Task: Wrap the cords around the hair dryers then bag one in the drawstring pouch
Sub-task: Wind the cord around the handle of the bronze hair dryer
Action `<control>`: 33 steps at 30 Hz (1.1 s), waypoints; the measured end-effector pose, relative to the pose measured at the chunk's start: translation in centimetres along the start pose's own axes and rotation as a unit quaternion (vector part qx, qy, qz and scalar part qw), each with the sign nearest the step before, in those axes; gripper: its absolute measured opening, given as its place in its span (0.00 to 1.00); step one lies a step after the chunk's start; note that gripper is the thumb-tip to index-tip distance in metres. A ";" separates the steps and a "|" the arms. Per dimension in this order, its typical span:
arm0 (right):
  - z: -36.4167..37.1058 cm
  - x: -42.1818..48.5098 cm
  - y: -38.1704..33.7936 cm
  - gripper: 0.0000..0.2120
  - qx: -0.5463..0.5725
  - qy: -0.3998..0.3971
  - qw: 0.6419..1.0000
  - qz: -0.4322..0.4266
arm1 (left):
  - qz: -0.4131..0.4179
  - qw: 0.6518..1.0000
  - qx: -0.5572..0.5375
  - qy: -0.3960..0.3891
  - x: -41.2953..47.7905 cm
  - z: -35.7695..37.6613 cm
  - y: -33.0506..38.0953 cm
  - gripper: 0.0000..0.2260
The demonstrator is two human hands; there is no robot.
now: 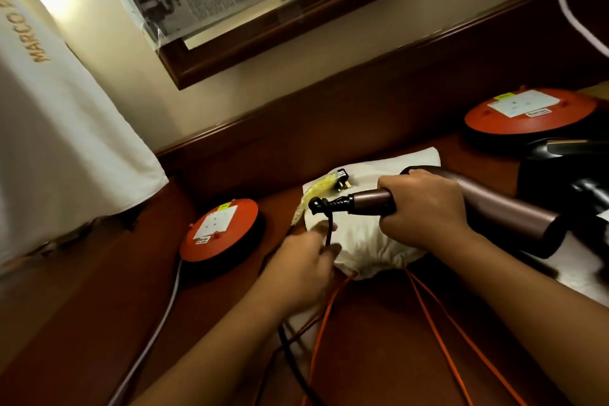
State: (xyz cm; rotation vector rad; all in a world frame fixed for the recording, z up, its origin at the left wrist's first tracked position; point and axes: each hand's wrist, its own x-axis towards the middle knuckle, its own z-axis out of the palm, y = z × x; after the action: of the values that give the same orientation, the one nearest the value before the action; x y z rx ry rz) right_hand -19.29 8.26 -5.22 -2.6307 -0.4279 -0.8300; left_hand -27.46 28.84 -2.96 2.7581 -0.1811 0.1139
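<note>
My right hand (425,208) grips the handle of a bronze hair dryer (494,204), held level above a white drawstring pouch (369,234) on the wooden desk. The handle end points left, and its black cord (329,227) drops from it. My left hand (306,260) pinches that cord just below the handle. The cord's black plug (342,181) lies on the pouch's far corner beside a yellow tag. The pouch's orange drawstrings (438,316) trail toward me. A second, dark hair dryer (560,171) lies at the right.
Two orange round extension reels stand on the desk, one on the left (219,231) and one at the back right (527,115). A white cloth (59,128) hangs at the left. A framed mirror (296,20) hangs on the wall. A grey cable (158,330) runs along the desk.
</note>
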 end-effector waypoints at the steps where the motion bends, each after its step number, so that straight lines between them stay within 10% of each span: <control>1: 0.1 0.1 -0.2 0.09 -0.008 -0.003 1.000 0.002 | 0.019 0.998 0.066 -0.014 -1.1 0.0 0.3 0.07; 5: 0.6 0.4 -0.7 0.10 -0.032 -0.017 0.999 0.001 | 0.072 0.985 0.142 -0.064 -4.1 -2.6 3.6 0.10; 9: 0.5 0.2 -0.7 0.10 -0.060 -0.034 0.997 -0.029 | 0.161 0.982 0.087 0.054 -3.3 -6.4 4.5 0.13; 13: 0.1 -0.1 -0.1 0.09 -0.043 -0.026 0.998 -0.031 | 0.098 0.983 -0.018 0.156 0.1 -8.8 2.6 0.08; 23: 0.5 -0.3 0.4 0.10 -0.023 -0.008 0.998 -0.055 | -0.084 0.937 -0.326 0.091 4.0 -1.9 -1.8 0.15; 33: 0.3 -0.4 0.4 0.10 -0.014 -0.029 0.996 -0.087 | -0.055 0.920 -0.366 0.131 3.6 0.2 -2.0 0.09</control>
State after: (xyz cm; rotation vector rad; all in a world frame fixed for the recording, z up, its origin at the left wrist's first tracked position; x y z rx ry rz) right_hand -19.32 8.00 -5.82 -2.6770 -0.6755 -0.8180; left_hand -23.56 30.23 -3.51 1.9742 0.0104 0.3129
